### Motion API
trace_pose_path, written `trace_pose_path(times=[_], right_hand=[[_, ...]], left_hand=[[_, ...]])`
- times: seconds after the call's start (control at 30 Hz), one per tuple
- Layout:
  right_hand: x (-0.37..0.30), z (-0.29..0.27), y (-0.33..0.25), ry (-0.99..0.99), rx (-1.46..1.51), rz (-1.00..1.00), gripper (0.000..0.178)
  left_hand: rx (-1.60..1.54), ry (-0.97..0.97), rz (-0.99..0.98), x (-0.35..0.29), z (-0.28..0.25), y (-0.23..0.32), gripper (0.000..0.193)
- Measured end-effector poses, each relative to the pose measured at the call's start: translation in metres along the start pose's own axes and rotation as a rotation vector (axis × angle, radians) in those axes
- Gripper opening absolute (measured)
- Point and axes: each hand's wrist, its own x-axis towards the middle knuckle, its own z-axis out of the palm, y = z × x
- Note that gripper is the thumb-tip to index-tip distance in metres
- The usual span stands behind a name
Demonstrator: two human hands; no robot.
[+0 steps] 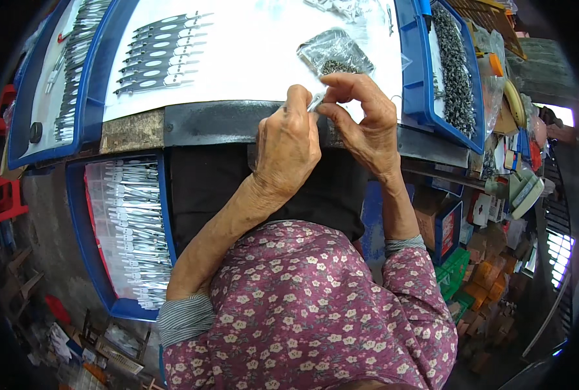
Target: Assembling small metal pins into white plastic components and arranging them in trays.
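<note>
Floral smock (322, 292) nearest, left hand (286, 140) is gripping a pale part (315, 101), best kept steady; right hand (366, 122) is meeting it, grip unclear.

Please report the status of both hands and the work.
Left hand gripping small pale piece. Right hand close beside it, contact unclear. Clear bag with small metal parts just beyond, not visibly blocking.
</note>
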Motion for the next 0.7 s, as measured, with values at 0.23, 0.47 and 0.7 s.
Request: trace_pose_path(times=[0.23, 0.47, 0.7], right_hand=[[-0.005, -0.005, 0.001, 0.032, 0.354, 0.316, 0.038], [-0.005, -0.006, -0.003, -0.044, 0.644, 0.584, 0.030], [-0.011, 0.002, -0.005, -0.072, 0.797, 0.645, 0.021]], left_hand=[[-0.399, -0.166, -0.259, 0.007, -0.014, 0.004, 0.011], [-0.753, -0.316, -0.497, 0.010, -0.034, 0.012, 0.013], [-0.685, -0.346, -0.523, 0.008, -0.036, 0.011, 0.013]])
